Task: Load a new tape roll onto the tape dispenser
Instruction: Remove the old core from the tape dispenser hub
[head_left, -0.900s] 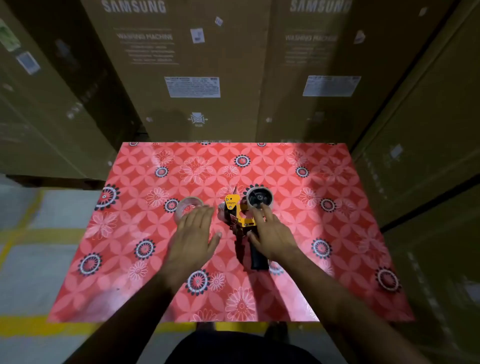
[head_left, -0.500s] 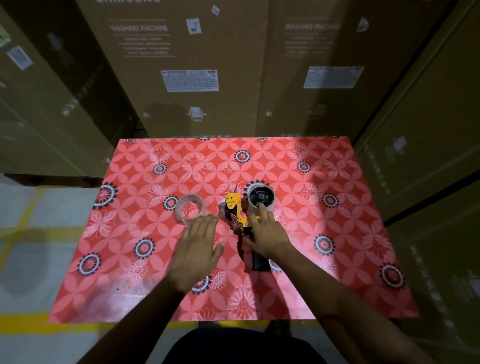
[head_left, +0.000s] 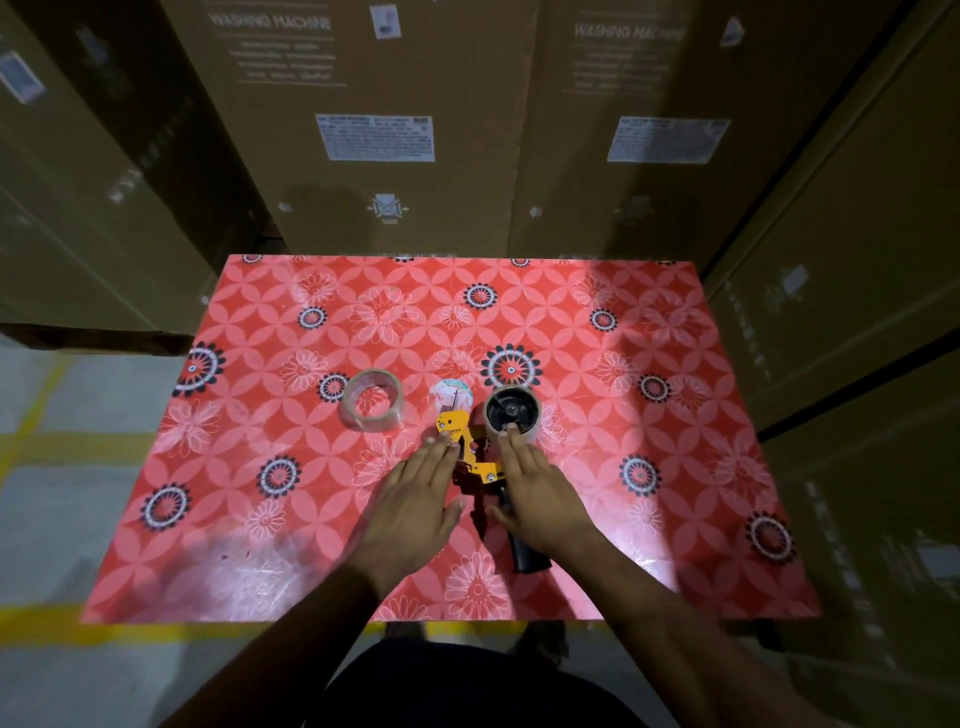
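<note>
Head view, looking down at a table (head_left: 649, 519) covered in a red flowered cloth, with tall cardboard boxes (head_left: 374, 130) behind it. A yellow and black tape dispenser (head_left: 480, 457) lies on its side near the middle. Its spool (head_left: 511, 410) appears to carry only a thin, nearly spent ring. The new tape roll (head_left: 372, 400), clear, lies flat just left of the dispenser, untouched. The left hand (head_left: 413, 509) is flat with straight fingers, fingertips at the dispenser's yellow plate, holding nothing. The right hand (head_left: 540, 499) lies over the handle, fingers straight, fingertips touching the spool. Loading seems barely begun: old ring off, new roll on, both remain.
</note>
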